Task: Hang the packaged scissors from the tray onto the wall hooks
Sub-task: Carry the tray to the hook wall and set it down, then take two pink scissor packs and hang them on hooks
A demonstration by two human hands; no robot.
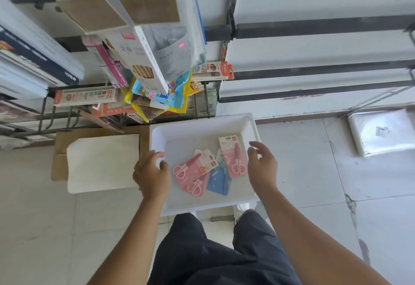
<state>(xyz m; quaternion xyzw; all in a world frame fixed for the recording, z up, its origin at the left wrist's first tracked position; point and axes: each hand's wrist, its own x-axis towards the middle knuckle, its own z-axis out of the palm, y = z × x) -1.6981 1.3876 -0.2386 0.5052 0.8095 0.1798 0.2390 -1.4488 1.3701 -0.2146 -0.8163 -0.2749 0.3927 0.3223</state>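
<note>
A white tray sits on the floor below me. In it lie several packaged scissors: a pink pack at the right, two overlapping pink packs at the left, and a blue pack between them. My left hand hovers over the tray's left rim, fingers curled and apart, holding nothing. Over the right side of the tray is my right hand, fingers spread beside the right pink pack, not gripping it. On the wall above, dark hooks carry hanging stationery packs.
Hanging pencil boxes and bags crowd the hooks at upper left. Dark rails run bare along the right of the wall. A white sheet on cardboard lies left of the tray; a wrapped white bundle lies on the floor at right.
</note>
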